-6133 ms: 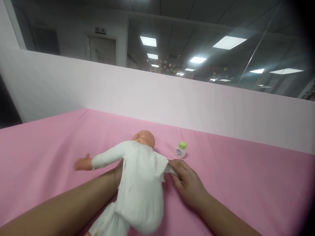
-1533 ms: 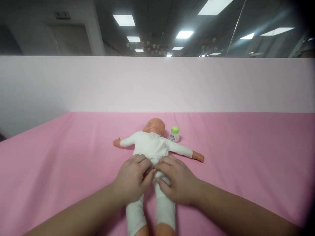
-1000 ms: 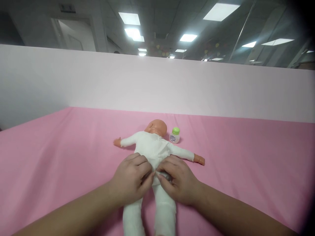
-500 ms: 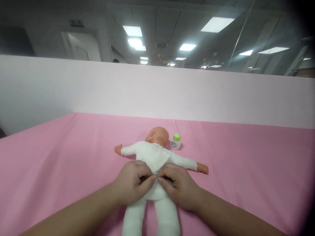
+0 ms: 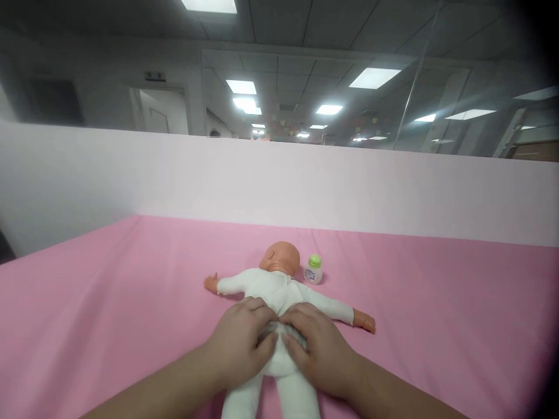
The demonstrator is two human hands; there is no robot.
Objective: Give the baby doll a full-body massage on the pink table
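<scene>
A baby doll (image 5: 279,291) in a white one-piece suit lies face down on the pink sheet (image 5: 109,302), head away from me and arms spread. My left hand (image 5: 242,346) and my right hand (image 5: 317,349) rest side by side on the doll's lower back. Their fingers curl and pinch the white cloth at the middle of the back, thumbs nearly touching. A small white bottle with a green cap (image 5: 313,270) stands upright just right of the doll's head, apart from both hands.
A pale pink partition wall (image 5: 305,186) closes off the far edge of the sheet. Above it shows a dim office with ceiling lights and a doorway at the left.
Six seconds ago the doll was tilted on its side under my hands; now it lies flat, face down. In the last second both hands stayed pinching its back and the view tipped upward.
</scene>
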